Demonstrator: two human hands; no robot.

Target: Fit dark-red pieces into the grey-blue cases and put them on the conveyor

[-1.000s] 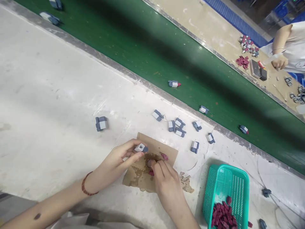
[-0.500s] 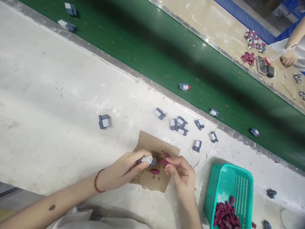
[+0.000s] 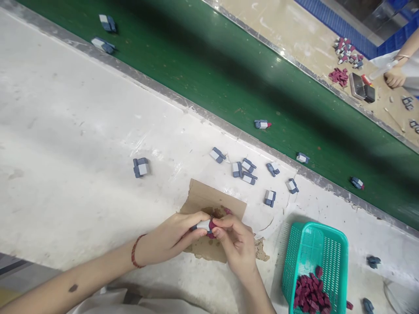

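Between the fingers of my left hand (image 3: pixel 176 235) is a small grey-and-blue plastic part (image 3: pixel 202 225), its light face turned up. My right hand (image 3: pixel 238 244) pinches a small maroon piece (image 3: pixel 212 224) against the right end of that part, and the two hands nearly meet. Beneath them lies a stained brown cardboard sheet (image 3: pixel 218 192). Another maroon piece (image 3: pixel 227 211) shows on the cardboard just above my right fingers. My fingers cover much of what lies under them.
Several grey-and-blue parts (image 3: pixel 248 178) are scattered on the white table (image 3: pixel 81 144). A green basket (image 3: pixel 342 261) of maroon pieces stands at right. Beyond runs a green conveyor belt (image 3: pixel 196 65) carrying similar parts. Across it, a co-worker's hand (image 3: pixel 394 77) rests near maroon pieces.
My right hand has moved left, bringing the maroon piece from above the cardboard to the end of the grey-and-blue part. Parts on the belt have shifted rightward and slightly down.
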